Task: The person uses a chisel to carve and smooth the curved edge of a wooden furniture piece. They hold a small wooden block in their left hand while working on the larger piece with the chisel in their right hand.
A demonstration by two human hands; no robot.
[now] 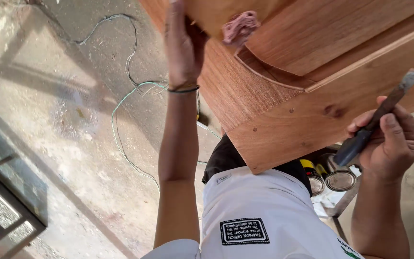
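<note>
At right, right hand (393, 139) had its fingers closed round a dark-handled chisel (378, 116), blade tip touching the wooden door (312, 96) edge. Left hand (184, 45) lay flat, fingers open, against the door's left side.

This looks like a woodworking workshop: a large unfinished wooden furniture piece (312, 72) stands over a rough, stained concrete floor (73, 120), with loose wires (120, 103) trailing across it and 2 small tins (329, 180) set beside the wood.
</note>
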